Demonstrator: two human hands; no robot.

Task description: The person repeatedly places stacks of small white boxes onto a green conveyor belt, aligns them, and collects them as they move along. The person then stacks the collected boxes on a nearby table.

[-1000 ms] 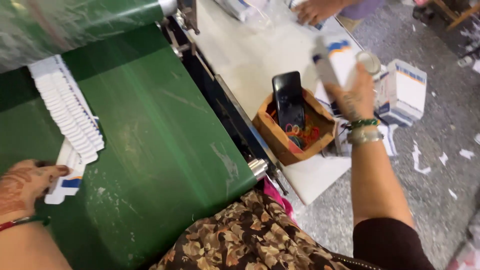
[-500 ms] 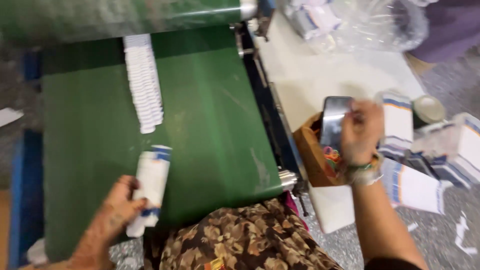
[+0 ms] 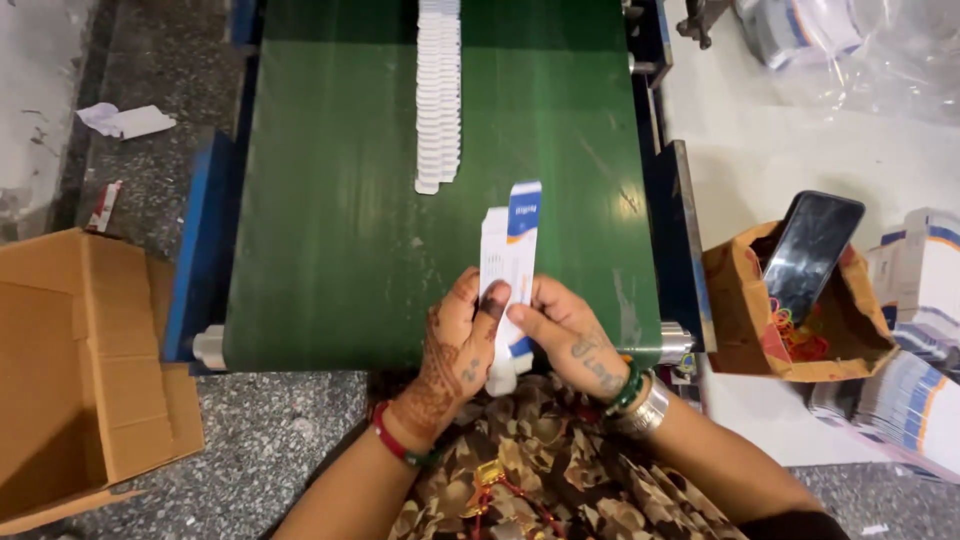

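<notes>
Both hands (image 3: pixel 515 345) around flat carton stack (image 3: pixel 508 270) over green conveyor belt (image 3: pixel 330 220)

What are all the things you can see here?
Stack of flat cartons: one bundle, white with blue ends, held upright over the near end of the belt.
Conveyor belt: one, green, blue side frame, running up the middle.
Row of flat cartons: one overlapping line, white, lying on the belt further up.
Cardboard box: one, brown, open, on the floor at far left.
Paper scraps: a few, white, on the grey floor upper left.
Small box: one, brown, on the white table, holding coloured rubber bands.
Phone: one, black, leaning in that small box.
Carton bundles: several, white and blue, at right edge.
Plastic wrap: clear, upper right.
Left hand: fingers gripping the stack.
Right hand: gripping the stack, bangles on wrist.
</notes>
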